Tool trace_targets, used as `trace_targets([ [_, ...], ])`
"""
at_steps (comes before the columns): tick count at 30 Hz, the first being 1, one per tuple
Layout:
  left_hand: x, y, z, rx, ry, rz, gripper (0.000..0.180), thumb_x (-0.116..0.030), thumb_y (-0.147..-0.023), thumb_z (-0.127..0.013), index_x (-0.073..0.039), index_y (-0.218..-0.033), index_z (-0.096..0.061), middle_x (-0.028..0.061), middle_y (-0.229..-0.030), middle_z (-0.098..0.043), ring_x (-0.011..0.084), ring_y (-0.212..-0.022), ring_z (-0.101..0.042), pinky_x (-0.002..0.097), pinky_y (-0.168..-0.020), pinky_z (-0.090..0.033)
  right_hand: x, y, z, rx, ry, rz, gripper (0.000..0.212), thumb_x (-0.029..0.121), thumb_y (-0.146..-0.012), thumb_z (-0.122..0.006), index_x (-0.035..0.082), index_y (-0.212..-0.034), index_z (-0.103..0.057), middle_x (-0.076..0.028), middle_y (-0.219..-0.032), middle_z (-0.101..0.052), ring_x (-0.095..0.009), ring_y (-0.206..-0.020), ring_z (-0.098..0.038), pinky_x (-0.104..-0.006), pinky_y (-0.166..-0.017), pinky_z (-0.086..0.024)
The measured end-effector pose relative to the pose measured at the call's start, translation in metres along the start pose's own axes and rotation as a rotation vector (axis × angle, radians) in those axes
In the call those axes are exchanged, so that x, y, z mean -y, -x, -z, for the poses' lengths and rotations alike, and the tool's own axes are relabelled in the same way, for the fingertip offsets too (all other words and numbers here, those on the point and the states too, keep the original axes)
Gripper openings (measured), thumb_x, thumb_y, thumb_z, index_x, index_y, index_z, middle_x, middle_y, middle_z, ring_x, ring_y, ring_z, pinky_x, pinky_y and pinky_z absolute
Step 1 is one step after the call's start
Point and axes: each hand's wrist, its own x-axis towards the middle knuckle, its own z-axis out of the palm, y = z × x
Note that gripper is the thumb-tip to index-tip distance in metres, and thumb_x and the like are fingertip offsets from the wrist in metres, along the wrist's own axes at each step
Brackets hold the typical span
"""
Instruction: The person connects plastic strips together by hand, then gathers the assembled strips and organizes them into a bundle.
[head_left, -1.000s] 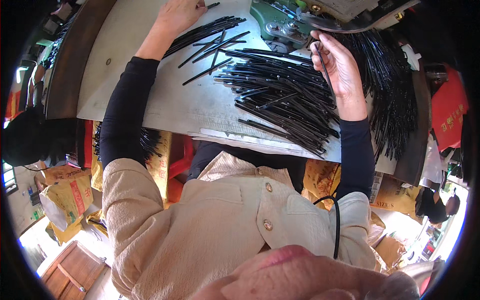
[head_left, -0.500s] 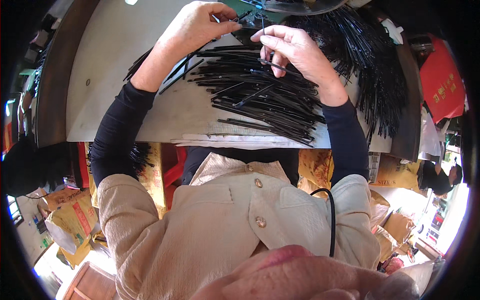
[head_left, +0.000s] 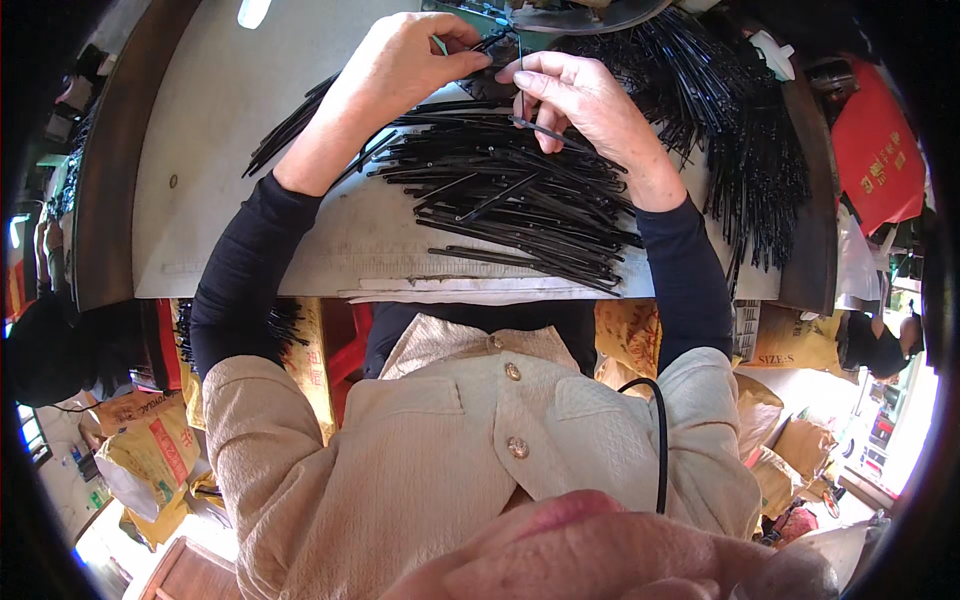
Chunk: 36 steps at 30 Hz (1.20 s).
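At the far edge of the table, my left hand (head_left: 418, 52) is closed, thumb and forefinger pinching the end of a thin black strip (head_left: 493, 40). My right hand (head_left: 585, 98) is just to its right, its fingers bent round a slim dark strip (head_left: 540, 128) that crosses below the fingertips. A thin upright piece also shows at its thumb and forefinger. Below both hands lies a loose pile of flat black strips (head_left: 510, 200) with small holes or shiny dots near their ends. More black strips (head_left: 290, 130) stick out beneath my left forearm.
A large heap of black strips (head_left: 740, 130) hangs over the table's right side. Dark, curved machine parts (head_left: 590, 15) stand at the far edge. The pale table (head_left: 210, 200) has raised dark side boards (head_left: 115, 160). A red packet (head_left: 878, 150) is at the right; yellow bags (head_left: 150, 455) stand below left.
My left hand has shifted slightly right, closer to my right hand, and its forearm has swung right. My right hand stays nearly in place, still holding its strip. The whole view has shifted slightly.
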Motion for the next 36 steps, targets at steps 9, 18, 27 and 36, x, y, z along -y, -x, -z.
trace_targets([
  [9, 0.002, 0.001, -0.003, 0.004, 0.033, 0.085, 0.028, -0.025, -0.08, -0.07, -0.005, -0.099, -0.068, 0.0081, -0.076, -0.065, 0.0107, -0.06, -0.058, 0.0222, -0.053, -0.046, 0.001, -0.003, 0.001, -0.006, 0.093, 0.008, 0.031, 0.02, -0.095, -0.048, -0.005, -0.112, -0.055, -0.006, -0.075, -0.058, -0.007, -0.049, -0.056, -0.0182, -0.044, -0.046],
  [18, 0.005, 0.003, -0.004, 0.012, 0.078, 0.06, 0.031, -0.027, -0.082, -0.068, -0.001, -0.1, -0.066, 0.0056, -0.065, -0.061, 0.0078, -0.043, -0.048, 0.0209, -0.044, -0.039, -0.005, -0.004, 0.002, -0.004, 0.078, 0.005, 0.029, 0.019, -0.093, -0.049, -0.004, -0.107, -0.058, -0.009, -0.073, -0.061, -0.012, -0.052, -0.062, -0.0195, -0.045, -0.048],
  [27, -0.004, 0.002, 0.005, 0.234, 0.54, 0.3, 0.035, -0.035, -0.09, -0.056, -0.001, -0.085, -0.067, 0.003, -0.06, -0.056, 0.0051, -0.042, -0.046, 0.0187, -0.04, -0.034, -0.002, -0.003, 0.006, 0.049, -0.054, -0.038, 0.031, 0.023, -0.091, -0.052, -0.003, -0.107, -0.059, -0.009, -0.076, -0.06, -0.012, -0.051, -0.061, -0.0207, -0.045, -0.048],
  [36, 0.004, 0.003, 0.002, 0.264, 0.436, 0.129, 0.032, -0.032, -0.092, -0.053, -0.003, -0.098, -0.066, 0.0037, -0.068, -0.061, 0.0072, -0.043, -0.052, 0.0173, -0.041, -0.04, 0.014, 0.005, -0.004, 0.333, -0.056, -0.094, 0.027, 0.021, -0.089, -0.058, -0.001, -0.102, -0.062, -0.003, -0.066, -0.06, -0.005, -0.044, -0.051, -0.0156, -0.039, -0.038],
])
